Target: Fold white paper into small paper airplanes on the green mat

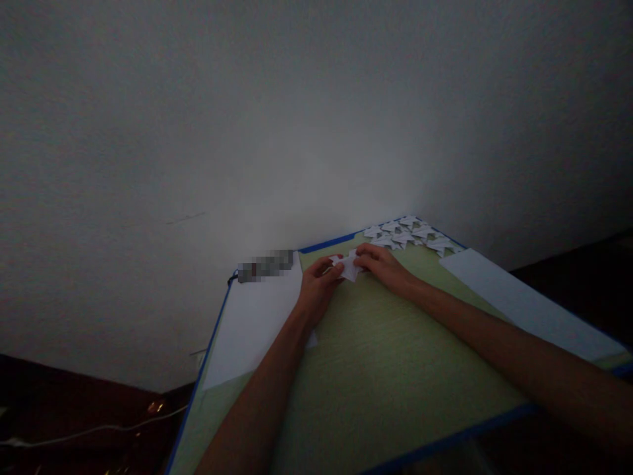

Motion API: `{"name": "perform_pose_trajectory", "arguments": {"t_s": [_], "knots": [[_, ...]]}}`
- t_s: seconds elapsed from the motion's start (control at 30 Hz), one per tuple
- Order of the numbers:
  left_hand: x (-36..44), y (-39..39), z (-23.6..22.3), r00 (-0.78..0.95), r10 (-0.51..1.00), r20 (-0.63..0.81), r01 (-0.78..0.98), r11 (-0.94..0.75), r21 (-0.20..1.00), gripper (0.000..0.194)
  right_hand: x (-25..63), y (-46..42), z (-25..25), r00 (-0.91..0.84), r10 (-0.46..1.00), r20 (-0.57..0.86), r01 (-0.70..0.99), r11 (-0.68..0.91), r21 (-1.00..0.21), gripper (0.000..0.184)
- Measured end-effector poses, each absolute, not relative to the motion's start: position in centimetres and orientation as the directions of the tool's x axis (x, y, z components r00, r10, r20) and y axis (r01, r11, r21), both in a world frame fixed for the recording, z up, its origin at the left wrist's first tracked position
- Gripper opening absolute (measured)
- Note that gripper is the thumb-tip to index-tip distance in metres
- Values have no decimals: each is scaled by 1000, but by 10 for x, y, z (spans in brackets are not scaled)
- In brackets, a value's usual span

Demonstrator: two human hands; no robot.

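Note:
Between my two hands is a small folded white paper piece (350,269), pointed at its lower end. My left hand (319,284) pinches its left side with thumb and fingers. My right hand (378,262) grips the right side and upper corner the same way. Beyond my right hand, several folded white paper pieces (403,237) of a similar pointed shape lie grouped at the far right corner of the table. Below my left wrist a bit of white paper (312,340) shows, mostly hidden by the forearm.
The green table (386,369) has blue edging and stands against a grey wall (316,132). A large white sheet (262,316) lies at the left, with a blurred-out item (267,265) at its far edge. Another white sheet (524,303) lies along the right edge. A white cable (99,430) runs at lower left.

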State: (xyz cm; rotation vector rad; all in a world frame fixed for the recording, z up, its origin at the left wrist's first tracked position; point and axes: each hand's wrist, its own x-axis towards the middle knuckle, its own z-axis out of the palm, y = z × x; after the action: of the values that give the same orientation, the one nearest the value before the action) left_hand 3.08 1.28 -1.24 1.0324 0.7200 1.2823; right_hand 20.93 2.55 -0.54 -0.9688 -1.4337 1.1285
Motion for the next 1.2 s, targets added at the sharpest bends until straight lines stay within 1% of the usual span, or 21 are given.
{"name": "perform_pose_trajectory", "arguments": {"t_s": [0.13,0.23,0.37,0.5,0.63,0.73,0.97,1.1,1.2], "knots": [[32,12,-14,196,974,116,-415,-25,910,34,208,20,-2,-191,954,231,-59,223,-973,28],[33,11,-13,195,975,102,-403,-15,915,31,208,18,-2,-207,948,241,-35,239,-970,34],[32,10,-10,179,981,76,-424,7,906,37,211,21,-4,-186,939,289,26,299,-954,31],[30,11,-8,133,987,95,-439,-27,898,41,214,25,-7,-145,926,347,79,361,-929,25],[30,12,-11,79,989,126,-380,-87,921,37,213,27,-8,-146,885,442,121,459,-880,20],[30,12,-13,58,981,185,-309,-159,938,33,212,27,-9,-162,858,488,126,508,-852,17],[31,12,-12,9,953,304,-181,-298,937,24,214,26,-10,-197,857,475,167,507,-846,15],[31,12,-12,4,950,313,-104,-311,945,17,213,28,-13,-210,865,456,139,488,-862,17],[31,12,-13,-19,951,308,-79,-309,948,17,213,28,-15,-209,872,442,125,472,-873,20]]}}
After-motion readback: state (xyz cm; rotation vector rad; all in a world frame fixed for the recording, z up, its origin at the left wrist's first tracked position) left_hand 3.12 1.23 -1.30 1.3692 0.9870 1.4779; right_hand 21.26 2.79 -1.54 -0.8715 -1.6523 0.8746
